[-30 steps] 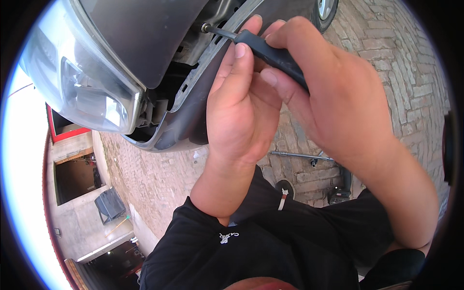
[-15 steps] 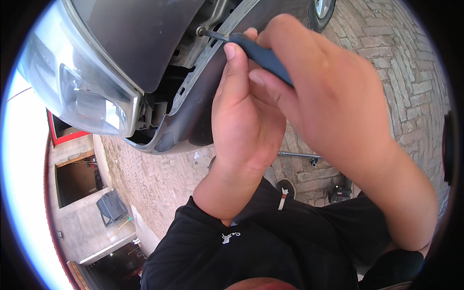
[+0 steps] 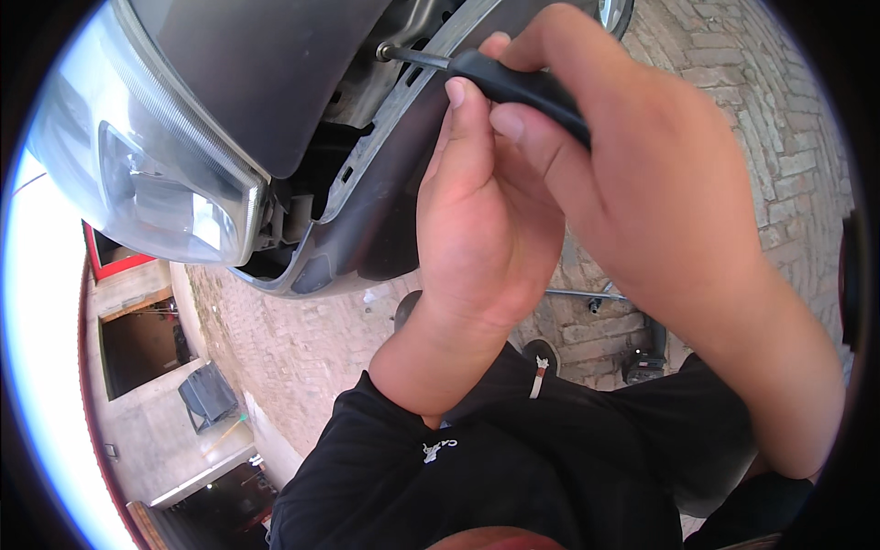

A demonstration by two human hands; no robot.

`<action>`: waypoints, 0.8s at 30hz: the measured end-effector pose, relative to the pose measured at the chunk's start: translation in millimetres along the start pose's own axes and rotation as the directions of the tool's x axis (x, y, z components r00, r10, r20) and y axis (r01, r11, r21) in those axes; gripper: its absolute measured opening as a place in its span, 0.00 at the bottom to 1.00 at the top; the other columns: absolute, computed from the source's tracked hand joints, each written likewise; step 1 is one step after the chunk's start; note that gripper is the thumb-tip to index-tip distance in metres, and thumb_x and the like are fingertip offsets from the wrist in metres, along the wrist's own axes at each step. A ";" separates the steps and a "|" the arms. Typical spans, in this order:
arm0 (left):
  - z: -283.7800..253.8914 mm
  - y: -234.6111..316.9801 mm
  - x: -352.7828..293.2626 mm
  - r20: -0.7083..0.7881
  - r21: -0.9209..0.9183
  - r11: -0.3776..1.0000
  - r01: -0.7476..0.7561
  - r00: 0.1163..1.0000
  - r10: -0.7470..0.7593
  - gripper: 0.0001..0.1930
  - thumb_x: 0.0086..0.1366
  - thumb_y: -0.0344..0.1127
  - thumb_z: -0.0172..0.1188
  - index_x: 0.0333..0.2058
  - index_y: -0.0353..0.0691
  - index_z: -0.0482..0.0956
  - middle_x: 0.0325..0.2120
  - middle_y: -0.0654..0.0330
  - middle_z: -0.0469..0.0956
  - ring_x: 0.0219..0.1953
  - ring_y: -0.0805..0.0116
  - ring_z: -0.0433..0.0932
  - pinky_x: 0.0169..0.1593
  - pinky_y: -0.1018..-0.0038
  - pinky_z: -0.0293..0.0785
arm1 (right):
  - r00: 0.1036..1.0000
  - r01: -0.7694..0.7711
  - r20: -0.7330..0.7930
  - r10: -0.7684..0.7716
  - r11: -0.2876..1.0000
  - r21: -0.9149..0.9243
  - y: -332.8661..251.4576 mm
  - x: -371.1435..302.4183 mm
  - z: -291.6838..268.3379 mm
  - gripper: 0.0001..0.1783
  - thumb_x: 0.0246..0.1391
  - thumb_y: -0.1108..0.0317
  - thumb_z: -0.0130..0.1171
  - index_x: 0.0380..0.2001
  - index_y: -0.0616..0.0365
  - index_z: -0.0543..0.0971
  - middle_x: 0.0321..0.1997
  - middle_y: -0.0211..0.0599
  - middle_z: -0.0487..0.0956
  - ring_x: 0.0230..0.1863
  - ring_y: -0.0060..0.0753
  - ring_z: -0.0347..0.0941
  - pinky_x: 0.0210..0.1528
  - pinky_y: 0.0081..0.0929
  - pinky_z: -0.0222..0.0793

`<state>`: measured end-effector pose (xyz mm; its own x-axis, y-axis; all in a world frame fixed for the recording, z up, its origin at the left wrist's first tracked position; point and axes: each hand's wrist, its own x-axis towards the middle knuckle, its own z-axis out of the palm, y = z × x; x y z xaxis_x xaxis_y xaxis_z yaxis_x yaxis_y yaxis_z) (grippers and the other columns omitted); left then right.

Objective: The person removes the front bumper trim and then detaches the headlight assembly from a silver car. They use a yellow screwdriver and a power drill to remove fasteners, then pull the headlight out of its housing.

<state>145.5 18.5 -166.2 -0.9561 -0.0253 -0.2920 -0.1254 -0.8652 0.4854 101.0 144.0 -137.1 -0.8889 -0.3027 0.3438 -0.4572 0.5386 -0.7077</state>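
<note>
My right hand (image 3: 651,165) is closed around the dark handle of a screwdriver (image 3: 518,84). The metal shaft points left, and its tip meets a round screw head (image 3: 383,52) in the opening beside the car's dark fender panel (image 3: 257,73). Below the front of the handle, my left hand (image 3: 490,211) steadies the tool, thumb up against it; its other fingers are partly hidden behind thumb and handle. The grey bumper edge (image 3: 403,119) runs diagonally just left of my left hand, with a bare strip of slots along it.
A clear headlight (image 3: 174,174) fills the upper left. Brick paving (image 3: 779,165) spreads on the right, where a metal bar tool (image 3: 573,293) and a black power tool (image 3: 644,367) lie near my feet. A dark bin-like box (image 3: 209,396) stands by the wall at left.
Both hands and the screwdriver handle sit slightly farther right in view, and the handle is turned a little. The tip stays at the screw head. The view has shifted slightly.
</note>
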 end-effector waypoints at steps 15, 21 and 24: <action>3.1 -10.8 8.2 0.065 0.063 0.991 -0.116 0.992 0.112 0.23 0.81 0.51 0.45 0.59 0.39 0.72 0.54 0.64 0.77 0.59 0.75 0.73 0.65 0.72 0.66 | 0.596 -0.803 0.689 0.412 0.282 0.526 8.7 12.7 -8.5 0.17 0.69 0.55 0.54 0.38 0.57 0.83 0.17 0.20 0.68 0.14 0.12 0.57 0.15 0.13 0.50; 6.9 -10.1 8.9 0.125 0.163 0.958 -0.237 0.968 0.218 0.23 0.80 0.51 0.48 0.59 0.38 0.72 0.56 0.62 0.77 0.59 0.74 0.73 0.65 0.75 0.66 | 0.591 -0.807 0.700 0.402 0.304 0.507 5.9 17.6 -19.4 0.18 0.70 0.54 0.53 0.39 0.57 0.82 0.17 0.22 0.69 0.15 0.15 0.57 0.15 0.15 0.50; 10.4 -7.1 8.9 0.126 0.165 0.955 -0.245 0.966 0.226 0.23 0.79 0.52 0.48 0.59 0.38 0.72 0.56 0.62 0.77 0.60 0.73 0.73 0.65 0.76 0.66 | 0.743 -0.642 0.581 0.331 0.598 0.480 2.8 11.7 -17.6 0.19 0.70 0.54 0.52 0.39 0.58 0.82 0.18 0.24 0.70 0.16 0.17 0.59 0.17 0.16 0.52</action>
<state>135.2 29.7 -163.7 -0.9853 -0.1566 -0.0689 0.0702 -0.7376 0.6716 88.8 155.7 -124.2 -0.7951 -0.5035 -0.3380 0.3114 0.1393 -0.9400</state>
